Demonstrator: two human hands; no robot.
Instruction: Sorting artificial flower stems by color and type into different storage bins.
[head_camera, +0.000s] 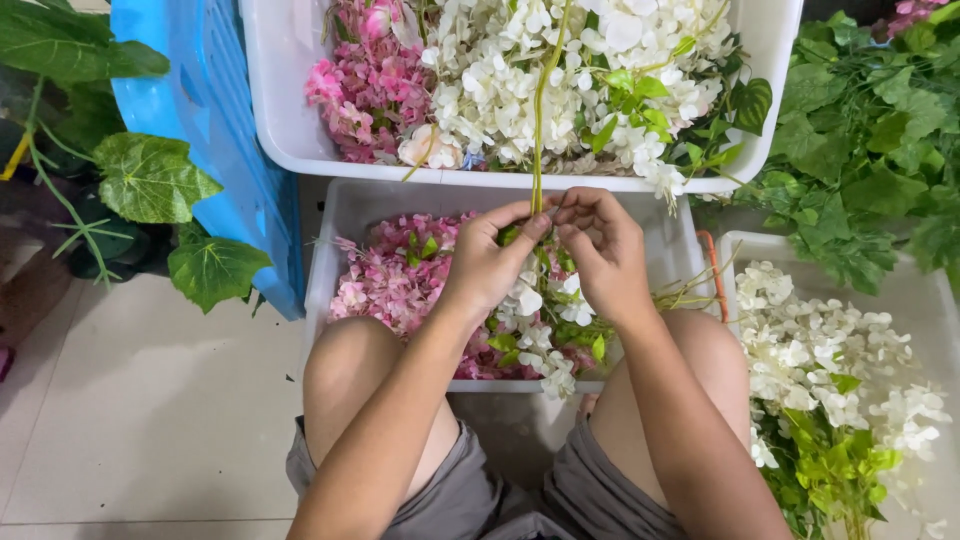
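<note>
My left hand (492, 258) and my right hand (603, 248) meet over a white bin (335, 225) of pink and white artificial flowers. Both pinch the lower end of a thin green stem (540, 110) that rises up toward the far bin. A strand of white blossoms (538, 330) hangs below my fingers between my knees. My left thumb and forefinger close on the stem; my right fingertips press against it from the other side.
A larger white bin (275, 110) of pink and white flowers stands farther back. A blue crate (225, 130) is at the left beside big green leaves (150, 178). Green foliage (870, 150) fills the upper right. Another white bin (935, 310) with white flowers sits at the right.
</note>
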